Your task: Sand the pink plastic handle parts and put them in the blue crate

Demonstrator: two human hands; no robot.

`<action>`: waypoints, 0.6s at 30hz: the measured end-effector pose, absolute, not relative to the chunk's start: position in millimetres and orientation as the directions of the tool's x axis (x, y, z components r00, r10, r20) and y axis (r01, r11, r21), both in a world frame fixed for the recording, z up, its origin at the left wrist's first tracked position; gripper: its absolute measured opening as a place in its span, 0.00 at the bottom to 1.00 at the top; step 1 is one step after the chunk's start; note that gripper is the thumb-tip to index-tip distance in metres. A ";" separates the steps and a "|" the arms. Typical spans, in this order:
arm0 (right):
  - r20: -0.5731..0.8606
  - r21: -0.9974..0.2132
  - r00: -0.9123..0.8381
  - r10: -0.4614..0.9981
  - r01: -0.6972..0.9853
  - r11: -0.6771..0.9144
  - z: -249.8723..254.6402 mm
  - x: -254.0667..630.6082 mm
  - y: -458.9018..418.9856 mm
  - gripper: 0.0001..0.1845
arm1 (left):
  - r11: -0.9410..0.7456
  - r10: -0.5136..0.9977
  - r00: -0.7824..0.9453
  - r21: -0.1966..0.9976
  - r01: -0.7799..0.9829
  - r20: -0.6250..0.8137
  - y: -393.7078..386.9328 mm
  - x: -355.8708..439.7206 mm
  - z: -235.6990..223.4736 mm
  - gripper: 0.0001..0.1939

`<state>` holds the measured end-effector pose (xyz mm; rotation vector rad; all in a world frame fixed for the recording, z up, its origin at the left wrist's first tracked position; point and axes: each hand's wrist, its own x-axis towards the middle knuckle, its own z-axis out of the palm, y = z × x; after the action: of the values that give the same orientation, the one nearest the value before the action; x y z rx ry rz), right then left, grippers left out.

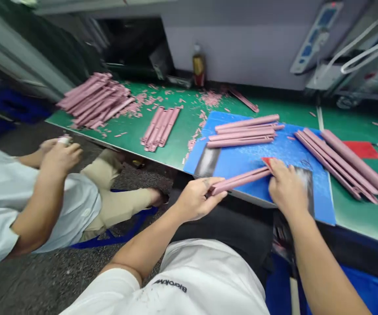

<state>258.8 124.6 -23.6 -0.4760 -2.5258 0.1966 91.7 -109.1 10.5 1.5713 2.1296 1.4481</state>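
My left hand (198,199) grips the near end of a pair of long pink rods (241,180), and my right hand (285,188) closes on their far end. The rods lie low over a blue cutting mat (294,162), with a small red piece (267,162) under my right fingers. On the mat, a few more pink rods (244,131) lie side by side. Beyond its right edge, a further row of thicker pink rods (346,166) rests partly on the mat.
A green work table (274,106) carries a heap of pink rods (93,99), a smaller bundle (161,128), scattered pink scraps (210,98) and a red sheet (361,149). A bottle (198,65) stands at the back. At left, a seated co-worker's hands (61,153) hold something small and white.
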 end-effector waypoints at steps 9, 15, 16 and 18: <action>0.493 -0.254 -0.842 0.219 0.101 0.962 -25.5 249.5 108.9 0.35 | 0.191 0.916 -0.360 0.594 0.781 0.179 -105.7 77.8 7.5 0.20; 0.562 -0.402 -0.491 0.665 0.541 0.739 -43.5 323.4 198.6 0.31 | 0.160 0.805 -0.503 0.701 0.695 0.315 -99.4 34.8 10.8 0.26; 0.598 -0.415 -0.421 0.682 0.566 0.713 -48.0 334.4 209.1 0.33 | 0.178 0.788 -0.525 0.698 0.693 0.321 -91.5 23.0 14.2 0.28; 0.638 -0.438 -0.301 0.709 0.615 0.655 -57.8 349.0 224.0 0.36 | 0.205 0.767 -0.549 0.682 0.702 0.334 -70.1 -1.9 19.7 0.30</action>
<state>349.0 224.0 -57.8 -1.0290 -2.0125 0.1382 -1.9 -70.1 19.7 1.4516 2.3769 1.2762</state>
